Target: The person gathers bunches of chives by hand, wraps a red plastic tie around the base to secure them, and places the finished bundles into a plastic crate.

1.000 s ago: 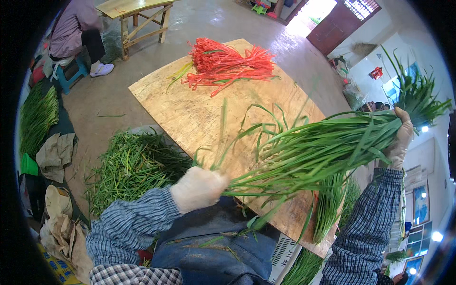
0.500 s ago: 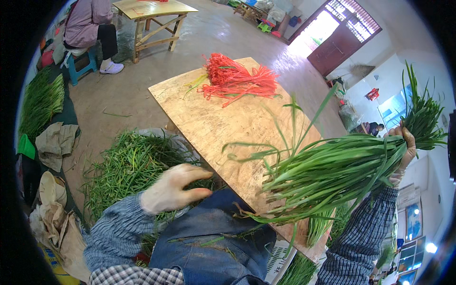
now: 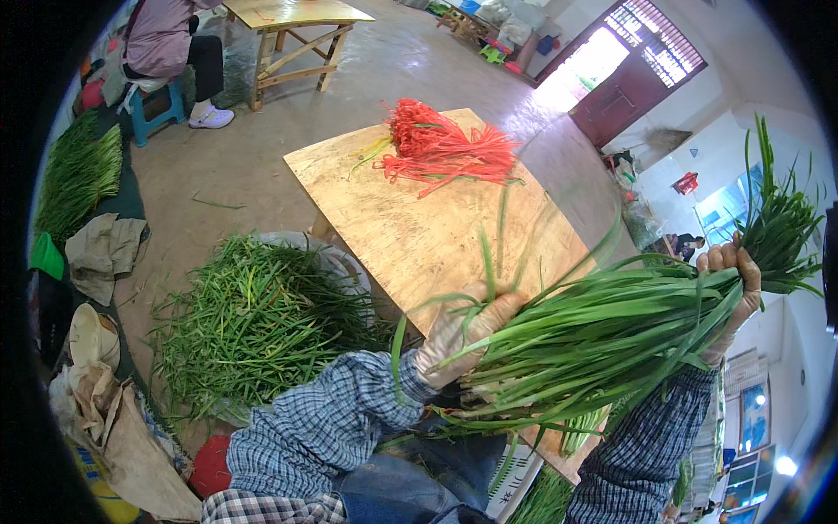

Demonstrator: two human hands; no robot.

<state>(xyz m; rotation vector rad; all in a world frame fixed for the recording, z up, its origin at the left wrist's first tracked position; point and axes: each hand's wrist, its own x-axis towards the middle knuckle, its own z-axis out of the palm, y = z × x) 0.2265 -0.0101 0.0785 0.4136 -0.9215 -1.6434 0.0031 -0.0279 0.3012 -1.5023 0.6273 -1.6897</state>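
My right hand is wrapped round a thick bunch of garlic chives, held up over the right part of the wooden table. Leaf tips stick out beyond that fist, while the pale stem ends point left toward my body. At the stem end, my left hand is closed on a few loose chive leaves, its fingertips partly hidden among them. Another bundle of chives lies on the table's near right edge, beneath the held bunch.
Red plastic ties lie piled on the table's far end. Left of the table stands a big heap of chive trimmings. More chives lie along the left wall. A person sits by another wooden table.
My left hand has moved right from above my lap to the bunch's stem end and closed on loose leaves. My right hand keeps its grip, nearly in place.
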